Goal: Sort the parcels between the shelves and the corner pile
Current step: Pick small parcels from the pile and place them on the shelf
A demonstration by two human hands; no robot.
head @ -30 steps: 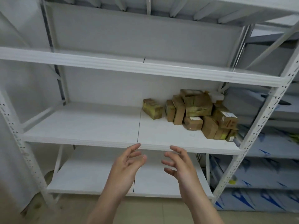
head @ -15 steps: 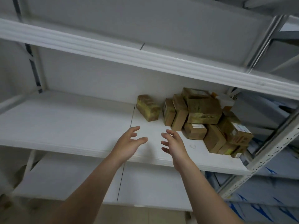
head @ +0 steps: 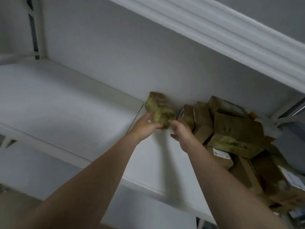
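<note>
A small brown parcel wrapped in yellowish tape (head: 159, 108) lies on the white shelf board (head: 69, 103), against the back panel and apart from the others. My left hand (head: 145, 125) grips its near left corner, thumb curled under the front edge. My right hand (head: 180, 131) touches its near right side with fingers spread and loosely bent. A pile of several cardboard parcels (head: 234, 129) fills the shelf's right corner, just right of my right hand.
The upper shelf's white front rail (head: 214, 28) runs diagonally overhead. A metal upright (head: 295, 108) stands at the right end. The shelf's left part lies bare. More parcels with white labels (head: 221, 154) spill toward the front right edge.
Both hands have reached forward from the shelf's front edge to the lone taped parcel. The left hand now grips it. The view has moved closer and tilted.
</note>
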